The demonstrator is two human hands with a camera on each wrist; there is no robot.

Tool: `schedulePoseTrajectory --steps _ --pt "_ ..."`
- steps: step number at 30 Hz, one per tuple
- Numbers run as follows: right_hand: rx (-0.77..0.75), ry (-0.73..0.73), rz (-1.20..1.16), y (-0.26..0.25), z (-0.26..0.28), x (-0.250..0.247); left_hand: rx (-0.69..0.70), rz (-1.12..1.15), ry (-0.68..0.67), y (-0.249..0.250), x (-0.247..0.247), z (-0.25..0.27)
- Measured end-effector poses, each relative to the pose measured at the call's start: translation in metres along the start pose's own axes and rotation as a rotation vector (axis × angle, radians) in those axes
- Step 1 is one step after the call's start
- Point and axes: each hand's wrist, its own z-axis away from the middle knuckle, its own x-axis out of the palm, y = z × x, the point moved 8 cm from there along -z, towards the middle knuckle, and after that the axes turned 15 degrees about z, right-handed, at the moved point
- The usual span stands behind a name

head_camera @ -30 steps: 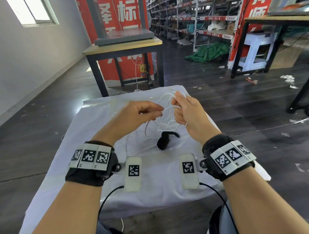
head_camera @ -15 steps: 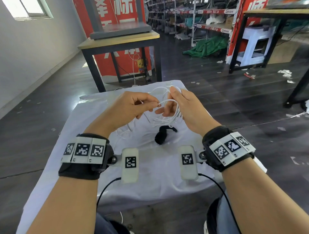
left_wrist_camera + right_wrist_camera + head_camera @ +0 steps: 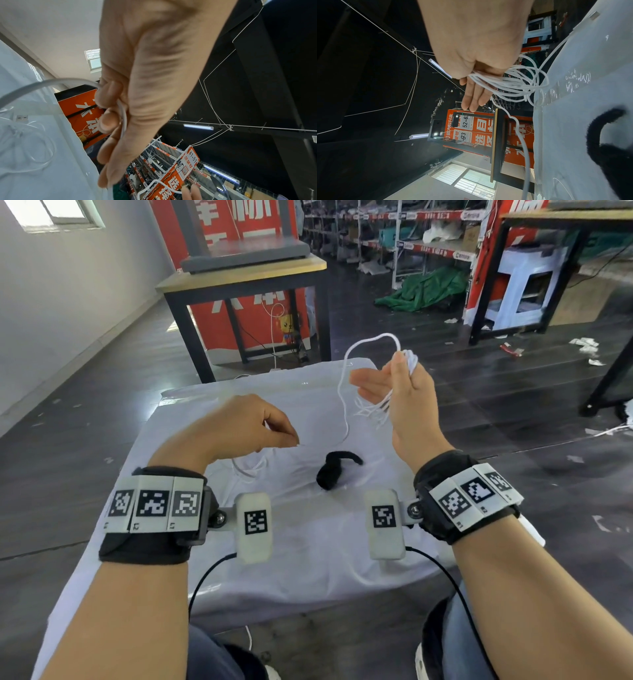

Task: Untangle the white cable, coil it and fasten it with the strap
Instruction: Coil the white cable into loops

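Several loops of the thin white cable hang from my right hand, which is raised above the far right of the table. My thumb pins the loops against the palm while the fingers stay straight. One strand arcs over and drops to my left hand, held low over the white cloth. In the left wrist view the strand is pinched between thumb and fingers. More cable and its USB plug lie on the cloth. The black strap lies curled between my hands.
Beyond the cloth-covered table stands a wooden-topped table with a black frame before a red banner. Far right are warehouse shelves, a green tarp, a white stool and another black frame. Dark floor surrounds the table.
My hands, close together on the cable bundle before, have parted. The right hand rose to the right with the loops; the left dropped toward the cloth, drawing one strand out between them.
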Motion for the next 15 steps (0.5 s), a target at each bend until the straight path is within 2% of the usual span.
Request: schedulePoseTrajectory --steps 6,12,15 --pt "0.021 0.045 -0.024 0.0 0.0 -0.003 -0.015 -0.124 0.083 -0.009 -0.005 -0.005" --pt "0.081 0.014 0.093 0.005 0.0 0.003 0.11 -0.136 0.364 -0.003 -0.011 -0.012" --pt "0.113 -0.077 0.012 0.005 -0.001 0.009 0.056 -0.142 0.418 -0.015 -0.009 -0.017"
